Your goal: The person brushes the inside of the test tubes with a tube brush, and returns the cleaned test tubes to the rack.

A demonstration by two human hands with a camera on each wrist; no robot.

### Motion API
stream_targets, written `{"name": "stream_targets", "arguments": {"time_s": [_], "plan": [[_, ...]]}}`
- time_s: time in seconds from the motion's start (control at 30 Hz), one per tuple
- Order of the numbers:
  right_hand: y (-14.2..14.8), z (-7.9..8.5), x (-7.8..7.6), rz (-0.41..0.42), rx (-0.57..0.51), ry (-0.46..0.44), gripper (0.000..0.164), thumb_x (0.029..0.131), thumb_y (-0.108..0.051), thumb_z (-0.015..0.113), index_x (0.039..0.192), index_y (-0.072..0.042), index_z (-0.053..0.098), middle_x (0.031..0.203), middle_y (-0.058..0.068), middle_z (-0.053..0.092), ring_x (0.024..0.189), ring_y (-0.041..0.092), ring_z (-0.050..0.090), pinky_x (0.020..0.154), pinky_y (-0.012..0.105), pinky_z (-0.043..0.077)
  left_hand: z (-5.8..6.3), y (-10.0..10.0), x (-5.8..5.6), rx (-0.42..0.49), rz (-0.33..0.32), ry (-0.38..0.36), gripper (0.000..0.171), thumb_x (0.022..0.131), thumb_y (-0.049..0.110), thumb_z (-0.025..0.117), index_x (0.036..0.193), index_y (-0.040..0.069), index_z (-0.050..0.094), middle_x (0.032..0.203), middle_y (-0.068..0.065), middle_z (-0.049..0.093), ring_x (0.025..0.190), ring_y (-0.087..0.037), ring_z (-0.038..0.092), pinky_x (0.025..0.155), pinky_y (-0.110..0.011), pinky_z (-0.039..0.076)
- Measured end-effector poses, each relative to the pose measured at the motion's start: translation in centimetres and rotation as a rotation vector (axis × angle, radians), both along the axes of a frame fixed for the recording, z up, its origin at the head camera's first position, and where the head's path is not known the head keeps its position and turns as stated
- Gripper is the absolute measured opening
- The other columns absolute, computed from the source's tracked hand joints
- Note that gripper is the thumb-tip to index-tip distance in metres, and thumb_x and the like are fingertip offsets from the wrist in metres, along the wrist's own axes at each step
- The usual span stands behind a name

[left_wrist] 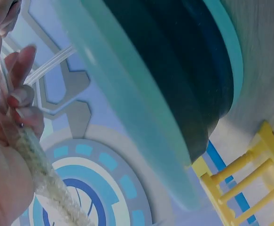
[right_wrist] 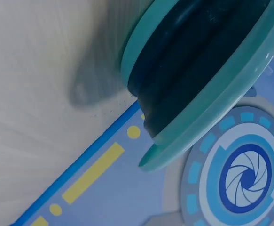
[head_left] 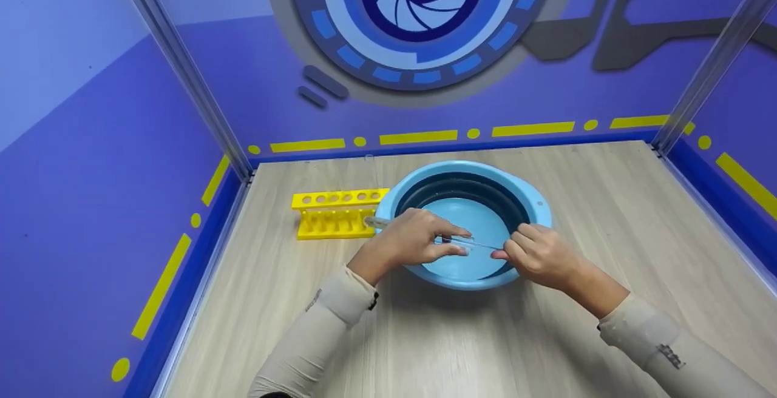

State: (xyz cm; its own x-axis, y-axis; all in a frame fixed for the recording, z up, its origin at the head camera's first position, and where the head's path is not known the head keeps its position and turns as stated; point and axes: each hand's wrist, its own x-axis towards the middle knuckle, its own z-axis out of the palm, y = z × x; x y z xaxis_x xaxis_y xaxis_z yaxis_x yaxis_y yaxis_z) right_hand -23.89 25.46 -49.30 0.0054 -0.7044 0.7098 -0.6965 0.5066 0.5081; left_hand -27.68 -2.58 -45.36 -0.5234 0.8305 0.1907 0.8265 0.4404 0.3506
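Observation:
Over the light blue basin (head_left: 464, 286), my left hand (head_left: 413, 237) holds a clear test tube (left_wrist: 57, 186) lying nearly level, its far-left end (head_left: 376, 222) sticking out past the hand. Pale bristles of a test tube brush (left_wrist: 35, 160) show inside the tube in the left wrist view. From the tube's mouth a thin wire handle (head_left: 485, 245) runs to my right hand (head_left: 540, 255), whose curled fingers grip it close to the basin's right rim. Only a fingertip of that hand enters the right wrist view, at its right edge.
A yellow test tube rack (head_left: 340, 198) with holes and pegs stands left of the basin, right against its rim. The basin has a dark folding wall (head_left: 461, 182). Wood-grain table (head_left: 425, 349) lies under everything, with blue-purple panels (head_left: 230, 76) on three sides.

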Motion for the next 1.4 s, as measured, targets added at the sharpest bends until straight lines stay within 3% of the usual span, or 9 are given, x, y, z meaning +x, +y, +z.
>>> {"name": "stream_targets", "arguments": {"time_s": [0.07, 0.2, 0.53, 0.63, 0.77, 1.0, 1.2, 1.4], "plan": [[0.2, 0.1, -0.2, -0.003, 0.011, 0.014, 0.056, 0.115, -0.037, 0.044, 0.068, -0.008, 0.051, 0.055, 0.002, 0.044, 0.052, 0.015, 0.036, 0.047, 0.021, 0.035, 0.3, -0.1, -0.3, -0.019, 0.002, -0.075, 0.045, 0.103, 0.054, 0.066, 0.137, 0.026, 0.075, 0.067, 0.0, 0.064, 0.055, -0.009, 0.045, 0.06, -0.018, 0.037], [0.7, 0.1, -0.5, -0.002, 0.023, 0.027, 0.056, 0.115, -0.037, 0.045, 0.068, -0.008, 0.052, 0.055, 0.002, 0.045, 0.052, 0.016, 0.037, 0.047, 0.02, 0.037, 0.4, -0.5, -0.8, -0.037, 0.008, -0.176, 0.046, 0.102, 0.055, 0.067, 0.137, 0.026, 0.075, 0.073, 0.004, 0.069, 0.061, -0.008, 0.051, 0.063, -0.018, 0.041], [1.6, 2.3, 0.4, 0.031, -0.007, 0.029, 0.058, 0.116, -0.036, 0.044, 0.066, -0.007, 0.049, 0.056, 0.002, 0.038, 0.051, 0.014, 0.033, 0.043, 0.02, 0.028, 0.3, -2.9, -1.2, 0.047, 0.02, -0.248, 0.045, 0.102, 0.052, 0.069, 0.134, 0.021, 0.077, 0.062, -0.002, 0.058, 0.053, -0.007, 0.04, 0.055, -0.02, 0.033], [2.6, 2.4, 0.6, 0.035, -0.025, 0.011, 0.058, 0.116, -0.037, 0.045, 0.066, -0.007, 0.049, 0.056, 0.001, 0.035, 0.05, 0.013, 0.028, 0.043, 0.02, 0.025, 0.0, -4.3, -1.5, 0.079, 0.045, -0.264, 0.044, 0.102, 0.05, 0.07, 0.134, 0.021, 0.077, 0.073, -0.003, 0.071, 0.052, -0.007, 0.038, 0.054, -0.02, 0.034], [4.6, 2.0, 1.0, 0.048, -0.074, -0.023, 0.059, 0.115, -0.036, 0.047, 0.064, -0.007, 0.048, 0.055, -0.001, 0.031, 0.051, 0.011, 0.022, 0.042, 0.02, 0.02, -1.0, -6.4, -1.8, 0.103, 0.108, -0.292, 0.042, 0.101, 0.051, 0.07, 0.132, 0.024, 0.078, 0.101, 0.001, 0.082, 0.06, -0.007, 0.048, 0.058, -0.02, 0.039], [9.0, 1.0, 1.3, 0.087, -0.189, -0.099, 0.057, 0.114, -0.03, 0.053, 0.062, -0.006, 0.05, 0.056, 0.0, 0.034, 0.049, 0.009, 0.023, 0.039, 0.022, 0.024, -2.6, -9.4, -1.8, 0.091, 0.283, -0.274, 0.042, 0.102, 0.051, 0.07, 0.133, 0.024, 0.077, 0.083, 0.007, 0.072, 0.073, -0.011, 0.057, 0.062, -0.022, 0.046], [11.5, -0.2, 1.6, -0.017, -0.234, -0.151, 0.056, 0.114, -0.033, 0.052, 0.065, -0.006, 0.05, 0.056, -0.001, 0.033, 0.052, 0.006, 0.022, 0.039, 0.021, 0.024, -3.3, -9.7, -1.7, 0.154, 0.304, -0.241, 0.042, 0.102, 0.049, 0.07, 0.134, 0.023, 0.077, 0.091, 0.005, 0.077, 0.076, -0.011, 0.06, 0.064, -0.022, 0.052], [11.6, -1.1, 1.6, -0.079, -0.281, -0.171, 0.057, 0.114, -0.034, 0.051, 0.064, -0.007, 0.045, 0.057, -0.003, 0.029, 0.055, 0.003, 0.018, 0.042, 0.022, 0.015, -3.7, -9.9, -1.3, 0.21, 0.353, -0.132, 0.04, 0.102, 0.048, 0.07, 0.134, 0.025, 0.077, 0.098, 0.005, 0.082, 0.079, -0.009, 0.063, 0.07, -0.021, 0.056]]}}
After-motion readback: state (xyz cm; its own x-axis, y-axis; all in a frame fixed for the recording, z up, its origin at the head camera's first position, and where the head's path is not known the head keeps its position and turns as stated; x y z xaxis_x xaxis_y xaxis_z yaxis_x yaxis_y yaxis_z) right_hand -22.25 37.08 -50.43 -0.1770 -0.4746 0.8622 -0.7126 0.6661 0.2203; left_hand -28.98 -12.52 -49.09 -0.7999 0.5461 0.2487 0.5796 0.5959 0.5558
